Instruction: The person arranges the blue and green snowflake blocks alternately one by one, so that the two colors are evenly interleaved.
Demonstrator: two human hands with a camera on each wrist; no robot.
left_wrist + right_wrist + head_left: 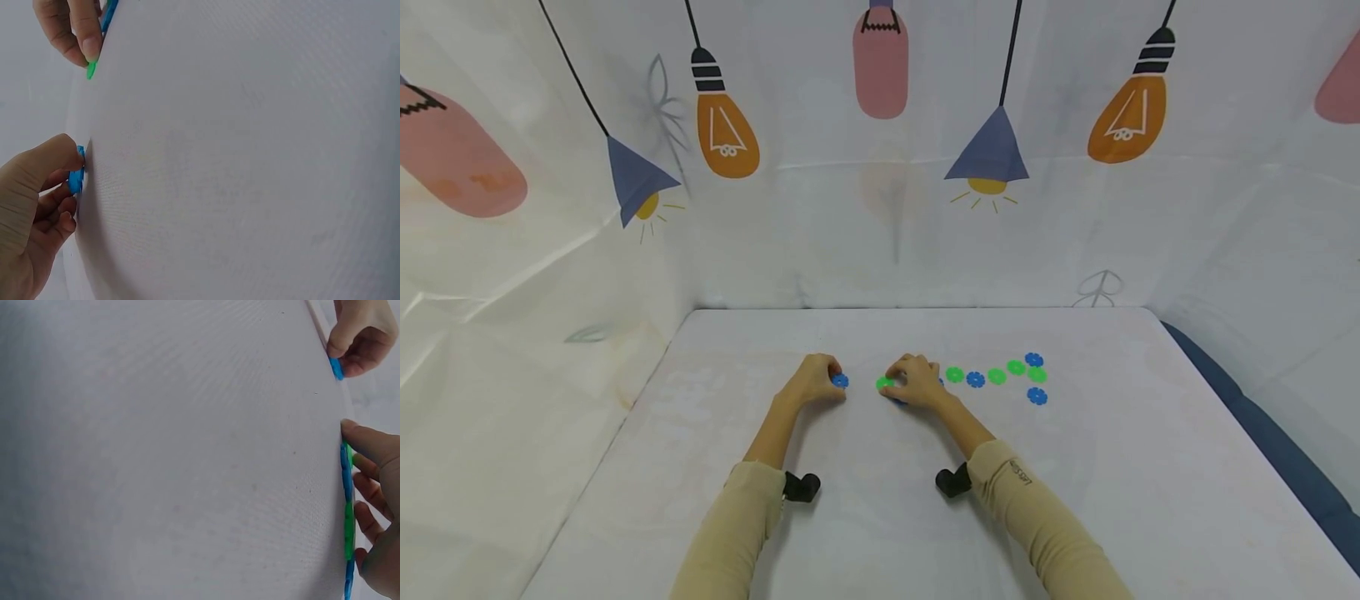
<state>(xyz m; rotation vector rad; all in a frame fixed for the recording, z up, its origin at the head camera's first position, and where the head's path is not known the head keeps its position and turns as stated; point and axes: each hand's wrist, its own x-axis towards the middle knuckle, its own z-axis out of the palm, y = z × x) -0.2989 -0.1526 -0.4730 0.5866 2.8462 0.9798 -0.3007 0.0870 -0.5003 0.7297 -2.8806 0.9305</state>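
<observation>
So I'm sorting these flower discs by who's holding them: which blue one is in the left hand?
The blue disc pinched by the left hand, alone left of the others. The remaining blue discs lie right of the right hand, in the row.

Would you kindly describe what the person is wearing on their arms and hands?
Both arms wear long beige sleeves, left sleeve and right sleeve, the right with small dark lettering near its cuff. A black camera mount sits at each wrist. The hands are bare, without gloves.
</observation>
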